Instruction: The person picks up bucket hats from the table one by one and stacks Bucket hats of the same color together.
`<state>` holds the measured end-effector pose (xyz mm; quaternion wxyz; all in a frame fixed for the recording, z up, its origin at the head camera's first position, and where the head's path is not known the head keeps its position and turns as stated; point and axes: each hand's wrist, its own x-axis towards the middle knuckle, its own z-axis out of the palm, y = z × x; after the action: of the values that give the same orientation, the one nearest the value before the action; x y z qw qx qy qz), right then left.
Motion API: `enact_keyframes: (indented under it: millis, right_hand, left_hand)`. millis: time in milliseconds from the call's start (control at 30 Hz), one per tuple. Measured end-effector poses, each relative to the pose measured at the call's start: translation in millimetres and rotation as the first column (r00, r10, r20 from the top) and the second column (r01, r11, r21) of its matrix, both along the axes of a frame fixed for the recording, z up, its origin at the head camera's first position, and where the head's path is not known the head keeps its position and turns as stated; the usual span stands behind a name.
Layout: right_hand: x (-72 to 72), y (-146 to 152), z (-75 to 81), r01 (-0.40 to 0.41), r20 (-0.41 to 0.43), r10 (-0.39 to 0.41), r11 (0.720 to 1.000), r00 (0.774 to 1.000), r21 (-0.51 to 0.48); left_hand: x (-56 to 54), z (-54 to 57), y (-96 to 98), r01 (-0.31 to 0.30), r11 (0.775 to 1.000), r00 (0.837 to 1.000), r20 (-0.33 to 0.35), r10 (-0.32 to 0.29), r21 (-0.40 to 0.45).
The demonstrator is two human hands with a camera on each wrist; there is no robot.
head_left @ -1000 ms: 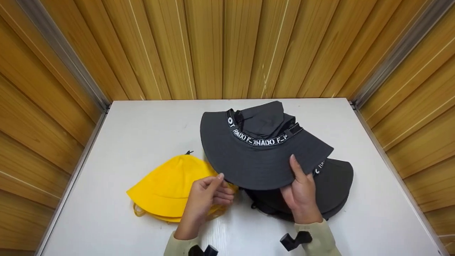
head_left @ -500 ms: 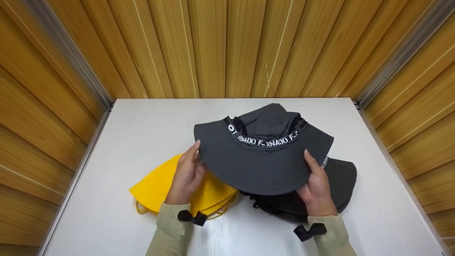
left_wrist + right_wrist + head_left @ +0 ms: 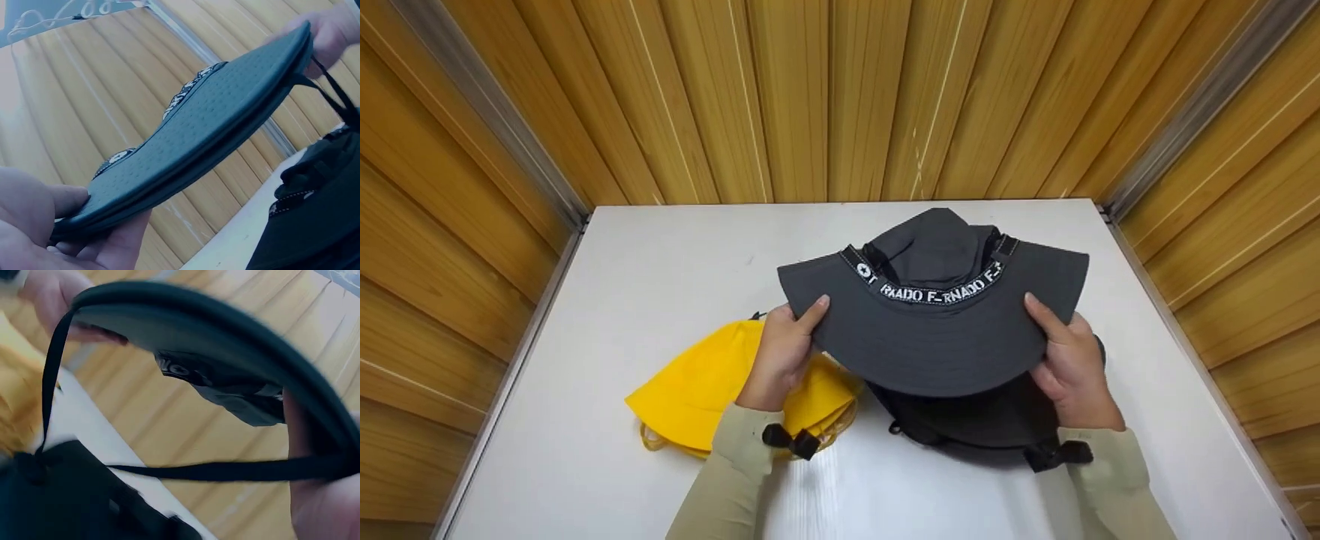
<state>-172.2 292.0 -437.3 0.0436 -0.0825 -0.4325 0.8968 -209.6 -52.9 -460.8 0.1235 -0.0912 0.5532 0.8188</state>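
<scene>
A dark grey bucket hat [image 3: 930,345] with a black lettered band is held up above the table, brim toward me. My left hand [image 3: 784,345] pinches the left end of its brim, thumb on top and fingers beneath. On the right end, my right hand [image 3: 1072,360] grips the brim the same way. The left wrist view shows the brim [image 3: 197,129] as two layers lying together. A black strap [image 3: 242,471] hangs from the hat in the right wrist view. Below it, a black hat [image 3: 975,420] lies on the table, partly covered.
To the left on the white table [image 3: 660,255] lies a yellow hat [image 3: 705,382] with a cord loop, partly behind my left forearm. Wood-look panels [image 3: 870,97] stand at the back and both sides.
My left hand has left the spot over the yellow hat and taken hold of the brim's left end. My right hand has shifted right along the brim, and the hat now faces me more squarely.
</scene>
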Motion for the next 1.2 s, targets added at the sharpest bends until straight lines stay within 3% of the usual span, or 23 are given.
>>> enact_keyframes:
  millis: [100,200,300,400,567,733,867,933,1000,1200]
  right_hand:
    - [-5.3,18.0,5.0,0.125,0.015,-0.127,0.987,0.992,0.097]
    - [-6.7,35.4,3.5,0.246,0.034,-0.256,0.952,0.966,0.184]
    - [-4.5,51.6,-3.5,0.321,0.066,-0.355,0.899,0.933,0.299]
    - [2.5,65.1,-14.1,0.308,0.120,-0.405,0.829,0.907,0.468]
    - [17.9,78.9,-40.2,0.137,0.186,-0.420,0.628,0.888,0.766]
    - [29.3,84.8,-66.4,0.064,0.167,-0.444,0.460,0.880,0.886]
    - [32.5,85.8,-78.9,-0.021,0.144,-0.466,0.258,0.873,0.966]
    - [31.8,85.4,-83.4,-0.060,0.138,-0.465,0.179,0.874,0.982]
    - [30.4,84.8,-87.1,-0.084,0.139,-0.457,0.139,0.878,0.987]
    - [30.0,82.4,-92.3,-0.119,0.157,-0.446,0.111,0.881,0.987]
  left_hand:
    - [-8.3,1.0,10.9,0.096,0.995,0.995,-0.014,-0.097,-0.029]
    - [-11.6,-1.0,22.3,0.177,0.981,0.983,-0.025,-0.180,-0.083]
    - [-8.7,-7.7,33.8,0.241,0.961,0.969,-0.019,-0.246,-0.132]
    - [0.0,-18.6,43.3,0.288,0.942,0.956,-0.001,-0.293,-0.174]
    - [19.2,-34.0,52.5,0.320,0.911,0.947,0.051,-0.318,-0.261]
    - [30.0,-39.9,56.2,0.369,0.886,0.929,0.104,-0.354,-0.279]
    - [30.7,-42.3,55.3,0.414,0.870,0.910,0.147,-0.387,-0.269]
    - [30.2,-43.0,53.6,0.432,0.854,0.901,0.172,-0.398,-0.290]
    - [30.6,-43.6,51.5,0.448,0.838,0.893,0.192,-0.407,-0.310]
    - [34.4,-41.4,42.6,0.461,0.816,0.887,0.209,-0.412,-0.349]
